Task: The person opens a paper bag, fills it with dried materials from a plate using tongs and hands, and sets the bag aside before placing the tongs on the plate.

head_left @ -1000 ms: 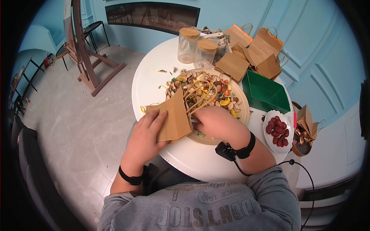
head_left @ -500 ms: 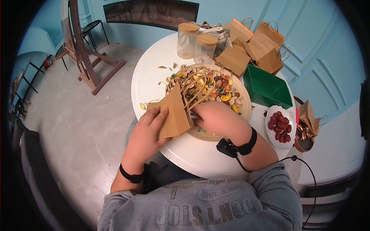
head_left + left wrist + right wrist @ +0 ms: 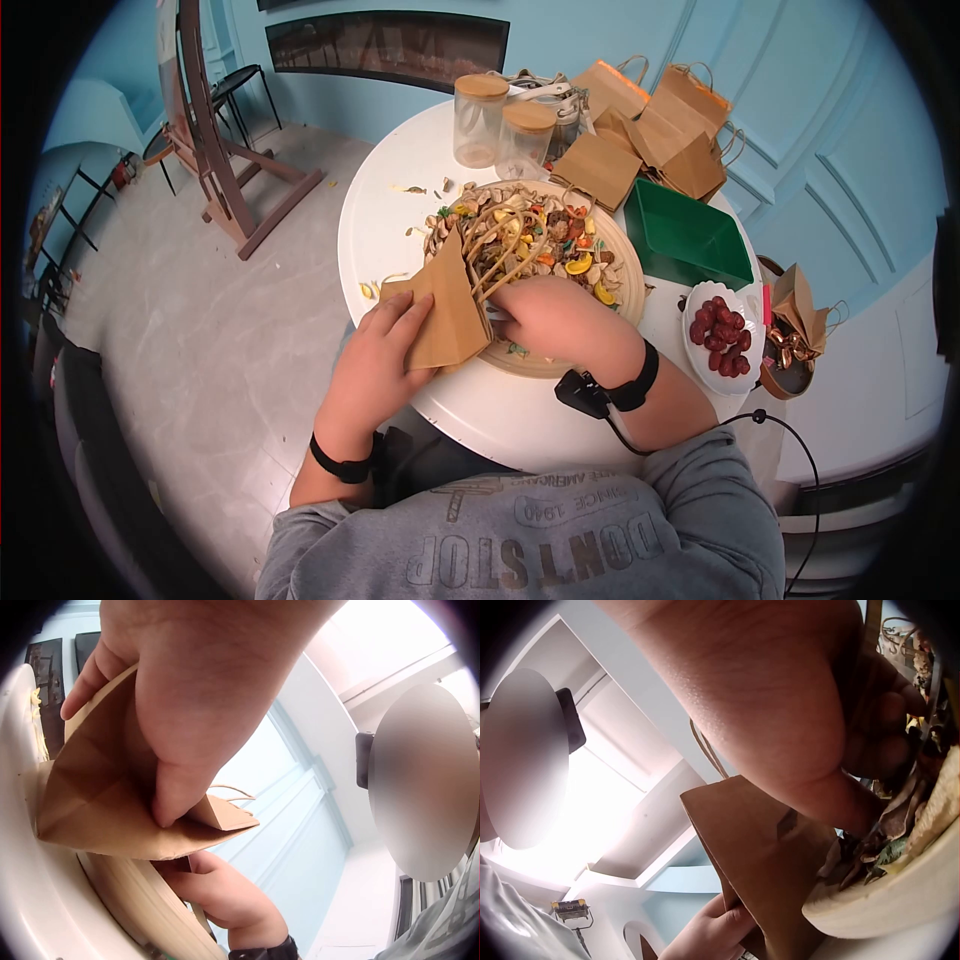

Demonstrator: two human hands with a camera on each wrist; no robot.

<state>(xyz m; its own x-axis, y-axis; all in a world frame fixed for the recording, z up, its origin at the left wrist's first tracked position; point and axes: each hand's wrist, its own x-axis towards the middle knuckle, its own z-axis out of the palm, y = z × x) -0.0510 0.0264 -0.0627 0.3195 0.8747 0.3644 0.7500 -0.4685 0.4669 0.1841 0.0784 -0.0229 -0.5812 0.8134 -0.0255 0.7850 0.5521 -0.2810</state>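
A small brown paper bag (image 3: 447,315) is in the grip of the left hand (image 3: 374,360), the thumb on one side and the fingers on the other. It lies tilted, its mouth and twisted handles facing the right hand (image 3: 562,315). The right hand's fingers are curled just outside that mouth, near some thin strips; I cannot tell whether its grip holds them.

Just beyond and below the right grip is a round wooden tray (image 3: 631,285), heaped with mixed dried pieces (image 3: 562,237) in tan, brown, yellow and orange; the bag's mouth end overlaps its near left edge. Loose bits are scattered on the white tabletop (image 3: 385,215), past the left grip.

To the right of the right grip stands a white plate (image 3: 691,355) of dark red fruits (image 3: 720,335), and farther off a green box (image 3: 690,270). Well beyond both grips are two wooden-lidded jars (image 3: 480,130) and a cluster of larger paper bags (image 3: 683,112).
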